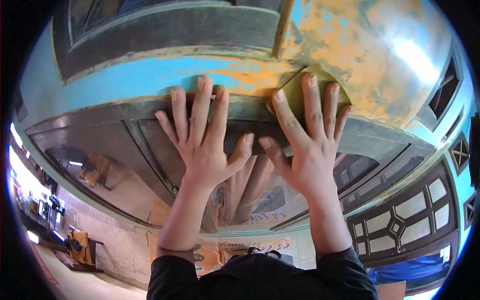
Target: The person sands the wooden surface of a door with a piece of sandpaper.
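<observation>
My left hand (pixel 204 135) is open, its fingers spread and pointing up. The fingertips rest at the lower edge of the blue painted wall strip (pixel 125 82), over the dark wooden door frame (pixel 250 106). My right hand (pixel 311 135) holds a sheet of olive-brown sandpaper (pixel 294 102) against the wall, with its fingers spread across the sheet. The sandpaper lies over the seam between the frame and a worn orange patch (pixel 370 65). Part of the sheet is hidden beneath the fingers.
Below the frame are dark doors with reflecting glass panes (pixel 120 170). Above is a dark window frame (pixel 175 32). At right stands another panelled door (pixel 405 220), with a blue cloth or sheet (pixel 410 270) near it. A brown chair-like object (pixel 81 245) is at lower left.
</observation>
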Available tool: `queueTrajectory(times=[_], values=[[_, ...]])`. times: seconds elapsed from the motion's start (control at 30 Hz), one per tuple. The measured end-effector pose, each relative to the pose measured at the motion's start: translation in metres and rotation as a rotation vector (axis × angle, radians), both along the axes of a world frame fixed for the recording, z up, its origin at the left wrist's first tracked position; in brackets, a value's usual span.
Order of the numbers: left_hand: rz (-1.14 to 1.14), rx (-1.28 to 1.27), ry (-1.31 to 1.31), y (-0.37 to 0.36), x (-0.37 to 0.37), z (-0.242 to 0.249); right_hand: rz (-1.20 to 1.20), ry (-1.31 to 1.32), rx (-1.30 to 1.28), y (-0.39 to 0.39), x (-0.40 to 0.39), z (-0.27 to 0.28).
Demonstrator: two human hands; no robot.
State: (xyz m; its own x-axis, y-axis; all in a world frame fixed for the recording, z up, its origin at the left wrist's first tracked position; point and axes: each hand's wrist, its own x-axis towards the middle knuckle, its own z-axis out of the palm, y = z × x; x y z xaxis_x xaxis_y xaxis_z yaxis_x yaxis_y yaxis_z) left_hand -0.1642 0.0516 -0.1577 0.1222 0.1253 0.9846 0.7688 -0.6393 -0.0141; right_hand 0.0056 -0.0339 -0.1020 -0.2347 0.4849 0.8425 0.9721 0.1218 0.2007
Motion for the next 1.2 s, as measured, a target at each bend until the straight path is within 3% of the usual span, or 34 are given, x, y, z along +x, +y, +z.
queueTrajectory(times=[0.2, 0.37, 0.57, 0.73, 0.9, 1.07, 1.2], values=[[-0.076, -0.026, -0.09, -0.005, 0.008, -0.002, 0.077, 0.016, 0.011, 0.004, -0.022, 0.022], [-0.053, -0.033, -0.108, -0.002, 0.009, -0.005, 0.029, 0.077, -0.009, -0.002, -0.01, -0.012], [-0.095, -0.03, -0.162, 0.0, 0.011, -0.007, 0.067, 0.054, 0.013, 0.006, -0.028, 0.019], [-0.09, -0.009, -0.135, 0.004, 0.01, -0.009, 0.038, 0.117, -0.018, 0.001, -0.015, -0.015], [-0.07, 0.012, -0.145, 0.005, 0.011, -0.008, 0.037, 0.06, 0.002, 0.007, -0.03, 0.013], [-0.102, 0.019, -0.136, 0.006, 0.011, -0.008, 0.025, 0.106, 0.003, 0.006, -0.018, -0.016], [-0.069, 0.005, -0.142, 0.006, 0.011, -0.009, 0.04, 0.04, 0.031, 0.011, -0.029, 0.016]])
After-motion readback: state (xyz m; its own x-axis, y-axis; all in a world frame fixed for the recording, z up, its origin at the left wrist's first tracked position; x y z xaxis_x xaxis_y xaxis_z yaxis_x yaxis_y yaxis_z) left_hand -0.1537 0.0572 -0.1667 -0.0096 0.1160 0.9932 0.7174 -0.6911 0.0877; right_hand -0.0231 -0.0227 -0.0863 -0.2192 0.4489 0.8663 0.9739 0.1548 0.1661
